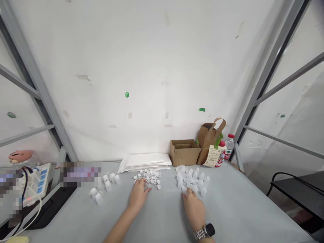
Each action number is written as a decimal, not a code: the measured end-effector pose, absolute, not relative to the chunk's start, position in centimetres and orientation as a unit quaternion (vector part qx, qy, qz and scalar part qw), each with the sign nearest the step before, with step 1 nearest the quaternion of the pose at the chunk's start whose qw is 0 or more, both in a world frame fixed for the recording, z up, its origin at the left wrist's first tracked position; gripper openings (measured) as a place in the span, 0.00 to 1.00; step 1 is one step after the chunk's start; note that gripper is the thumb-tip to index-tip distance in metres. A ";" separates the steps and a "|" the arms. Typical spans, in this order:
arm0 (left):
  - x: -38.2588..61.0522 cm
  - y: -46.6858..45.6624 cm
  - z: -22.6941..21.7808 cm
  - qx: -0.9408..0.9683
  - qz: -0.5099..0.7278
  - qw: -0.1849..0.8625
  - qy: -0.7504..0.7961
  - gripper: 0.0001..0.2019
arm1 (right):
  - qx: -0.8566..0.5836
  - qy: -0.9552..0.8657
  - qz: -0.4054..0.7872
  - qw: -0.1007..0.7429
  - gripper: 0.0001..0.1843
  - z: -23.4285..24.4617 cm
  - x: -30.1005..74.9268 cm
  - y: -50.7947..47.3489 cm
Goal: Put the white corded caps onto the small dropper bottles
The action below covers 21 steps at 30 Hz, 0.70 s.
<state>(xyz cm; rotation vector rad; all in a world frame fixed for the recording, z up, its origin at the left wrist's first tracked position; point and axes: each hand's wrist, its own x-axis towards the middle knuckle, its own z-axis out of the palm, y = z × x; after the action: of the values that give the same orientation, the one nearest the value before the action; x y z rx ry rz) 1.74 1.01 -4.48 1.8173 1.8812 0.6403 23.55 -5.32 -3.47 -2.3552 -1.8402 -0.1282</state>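
Note:
My left hand (138, 195) reaches to the near edge of a heap of small white caps (152, 176) with looped straps. Its thumb stands apart from the bent fingers, and I see nothing held between them. On the right, my right hand (194, 207), with a watch on the wrist, has its thumb and fingertips closed about a small translucent plastic bottle (184, 190). That bottle lies at the front of a pile of similar uncapped bottles (199, 184). Several capped bottles (108, 185) stand in a loose group to the left.
White flat packs (145, 160) lie along the wall. Behind the bottle pile stand an open cardboard box (184, 155), a brown paper bag (204, 138) and a red-capped water bottle (229, 146). A power strip (40, 184) with cables and a black mat (52, 207) are at left.

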 end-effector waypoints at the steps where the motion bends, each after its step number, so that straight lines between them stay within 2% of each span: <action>1: 1.7 1.0 -4.5 0.659 0.235 0.223 0.679 0.11 | -0.788 -0.610 -0.036 0.073 0.09 -3.4 23.5 -5.3; 4: 1.9 1.1 -4.8 0.661 0.252 0.228 0.669 0.08 | -0.796 -0.599 -0.014 0.085 0.08 -3.4 23.7 -6.0; 6: 1.9 1.1 -4.9 0.655 0.270 0.240 0.664 0.05 | -0.802 -0.584 0.009 0.124 0.08 -3.4 24.1 -6.6; 9: 1.8 1.3 -4.6 0.637 0.310 0.274 0.651 0.05 | -0.778 -0.573 0.071 0.248 0.09 -3.4 24.3 -7.1; 12: 1.7 1.9 -4.2 0.600 0.357 0.336 0.632 0.07 | -0.667 -0.604 0.181 0.396 0.11 -3.1 23.2 -6.1; 14: 2.0 2.3 -3.9 0.565 0.386 0.390 0.617 0.09 | -0.584 -0.608 0.287 0.455 0.14 -2.8 21.7 -4.7; 17: 2.5 2.6 -3.9 0.507 0.421 0.467 0.590 0.13 | -0.484 -0.576 0.469 0.462 0.19 -2.8 19.0 -2.3; 21: 2.9 2.3 -4.2 0.445 0.464 0.536 0.547 0.17 | -0.442 -0.566 0.503 0.481 0.20 -4.1 16.5 0.0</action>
<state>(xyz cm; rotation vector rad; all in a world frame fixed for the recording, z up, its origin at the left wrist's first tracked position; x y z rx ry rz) 2.87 2.26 -4.20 1.0596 1.3025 1.1053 16.51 -0.04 -4.09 -1.0789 -1.3808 1.2269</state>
